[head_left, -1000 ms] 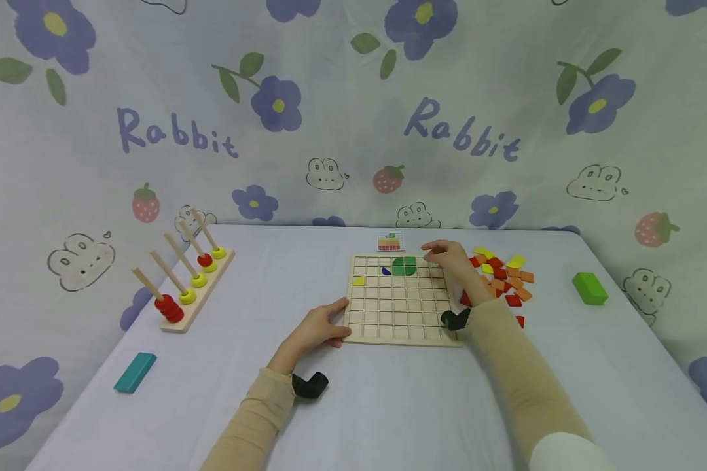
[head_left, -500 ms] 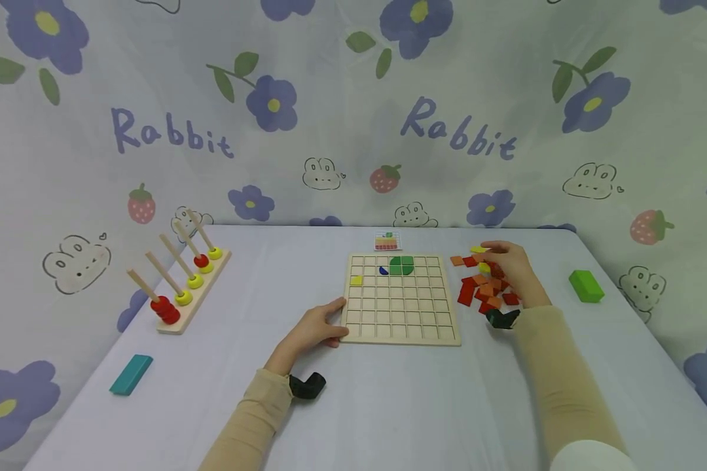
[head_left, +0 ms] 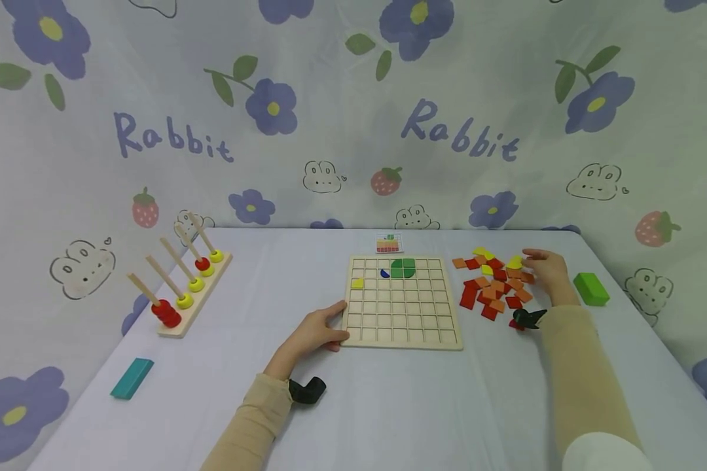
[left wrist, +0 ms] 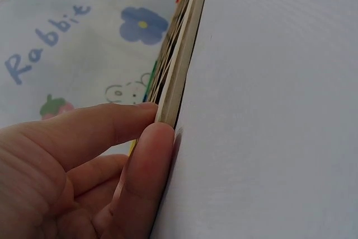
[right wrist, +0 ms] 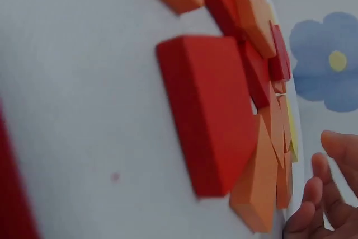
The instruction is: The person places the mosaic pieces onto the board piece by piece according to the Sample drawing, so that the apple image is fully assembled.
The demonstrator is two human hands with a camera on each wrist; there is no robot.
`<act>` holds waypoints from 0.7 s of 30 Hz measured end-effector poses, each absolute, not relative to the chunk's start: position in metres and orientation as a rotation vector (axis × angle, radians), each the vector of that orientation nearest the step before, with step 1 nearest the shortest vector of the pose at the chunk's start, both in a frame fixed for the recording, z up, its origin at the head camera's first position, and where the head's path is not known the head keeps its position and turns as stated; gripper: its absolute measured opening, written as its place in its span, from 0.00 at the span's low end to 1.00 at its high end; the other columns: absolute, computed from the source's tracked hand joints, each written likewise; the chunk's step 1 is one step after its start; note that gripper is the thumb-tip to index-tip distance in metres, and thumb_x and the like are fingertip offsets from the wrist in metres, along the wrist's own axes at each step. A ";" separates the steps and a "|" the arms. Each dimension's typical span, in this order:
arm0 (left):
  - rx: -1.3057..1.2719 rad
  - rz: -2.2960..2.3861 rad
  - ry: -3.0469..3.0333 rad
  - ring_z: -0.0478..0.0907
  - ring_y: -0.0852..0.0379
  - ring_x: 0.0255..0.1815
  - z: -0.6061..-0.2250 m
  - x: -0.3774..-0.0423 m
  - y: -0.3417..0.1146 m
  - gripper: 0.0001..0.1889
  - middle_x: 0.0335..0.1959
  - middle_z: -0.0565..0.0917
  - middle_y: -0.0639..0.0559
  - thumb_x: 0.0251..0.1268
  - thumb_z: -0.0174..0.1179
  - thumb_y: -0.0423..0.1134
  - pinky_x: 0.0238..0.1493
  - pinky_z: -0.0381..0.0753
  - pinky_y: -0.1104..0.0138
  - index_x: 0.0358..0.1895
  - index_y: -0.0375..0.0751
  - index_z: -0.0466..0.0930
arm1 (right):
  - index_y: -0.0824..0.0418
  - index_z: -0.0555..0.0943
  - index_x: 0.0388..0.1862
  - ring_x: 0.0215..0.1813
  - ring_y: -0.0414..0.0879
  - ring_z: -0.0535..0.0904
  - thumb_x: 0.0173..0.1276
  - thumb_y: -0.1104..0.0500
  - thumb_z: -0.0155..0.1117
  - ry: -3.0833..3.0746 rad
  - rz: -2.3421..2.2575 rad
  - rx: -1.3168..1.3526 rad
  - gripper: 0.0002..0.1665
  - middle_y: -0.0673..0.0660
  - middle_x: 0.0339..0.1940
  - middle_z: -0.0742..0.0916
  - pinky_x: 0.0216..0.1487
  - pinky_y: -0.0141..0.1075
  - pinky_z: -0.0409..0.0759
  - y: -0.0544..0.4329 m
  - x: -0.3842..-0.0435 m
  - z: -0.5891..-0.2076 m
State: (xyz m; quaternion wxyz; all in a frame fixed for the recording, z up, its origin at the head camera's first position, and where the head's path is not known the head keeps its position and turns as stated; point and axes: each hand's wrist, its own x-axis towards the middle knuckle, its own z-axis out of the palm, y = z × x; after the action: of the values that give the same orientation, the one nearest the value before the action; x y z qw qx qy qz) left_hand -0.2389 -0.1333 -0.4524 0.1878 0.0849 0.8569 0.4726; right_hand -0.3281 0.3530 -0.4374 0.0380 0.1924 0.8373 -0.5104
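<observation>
A wooden grid board lies mid-table in the head view. On it are several green pieces, a blue half-round piece and a yellow piece. My left hand touches the board's left edge, index finger and thumb spread along it. In the left wrist view, thumb and index fingertip press against the board's rim. At the right side of a pile of loose tiles, my right hand reaches beside a yellow tile. Its fingers are loosely bent with nothing seen between them.
Red and orange tiles are scattered right of the board. A small pattern card lies behind it. A peg stand with red and yellow rings and a teal block are on the left. A green block sits far right.
My right hand has moved right, from the board's upper right corner across the tile pile to its right side. The left hand stays at the board's edge, and the board's pieces look unchanged.
</observation>
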 end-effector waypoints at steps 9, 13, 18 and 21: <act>0.249 1.344 2.399 0.76 0.60 0.14 -0.452 -0.236 -0.133 0.38 0.14 0.77 0.50 0.54 0.65 0.35 0.26 0.78 0.69 0.70 0.41 0.58 | 0.70 0.55 0.70 0.69 0.65 0.54 0.69 0.58 0.48 2.629 -1.332 0.599 0.33 0.73 0.69 0.59 0.67 0.52 0.56 0.353 -0.332 -0.441; 0.257 1.353 2.396 0.76 0.60 0.14 -0.451 -0.237 -0.133 0.38 0.14 0.76 0.50 0.55 0.64 0.35 0.26 0.78 0.69 0.70 0.41 0.58 | 0.71 0.57 0.69 0.62 0.64 0.62 0.69 0.57 0.49 2.685 -1.303 0.601 0.33 0.74 0.64 0.64 0.62 0.50 0.65 0.349 -0.333 -0.442; 0.256 1.353 2.405 0.76 0.60 0.14 -0.450 -0.238 -0.134 0.38 0.13 0.77 0.50 0.54 0.65 0.34 0.26 0.78 0.69 0.70 0.40 0.59 | 0.70 0.60 0.67 0.50 0.56 0.70 0.67 0.60 0.52 2.702 -1.404 0.615 0.31 0.71 0.59 0.69 0.40 0.32 0.75 0.347 -0.335 -0.444; 0.253 1.358 2.402 0.76 0.60 0.14 -0.451 -0.238 -0.134 0.38 0.13 0.77 0.50 0.54 0.65 0.34 0.27 0.78 0.70 0.69 0.40 0.59 | 0.69 0.63 0.66 0.47 0.52 0.71 0.66 0.60 0.52 2.691 -1.460 0.638 0.30 0.68 0.57 0.71 0.32 0.26 0.72 0.346 -0.334 -0.443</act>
State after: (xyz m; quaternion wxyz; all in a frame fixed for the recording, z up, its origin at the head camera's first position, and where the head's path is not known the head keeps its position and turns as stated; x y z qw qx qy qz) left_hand -0.2378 -0.1343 -0.4510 0.1841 0.0898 0.8520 0.4818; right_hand -0.3339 0.3459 -0.4429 0.0072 0.2039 0.8604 -0.4670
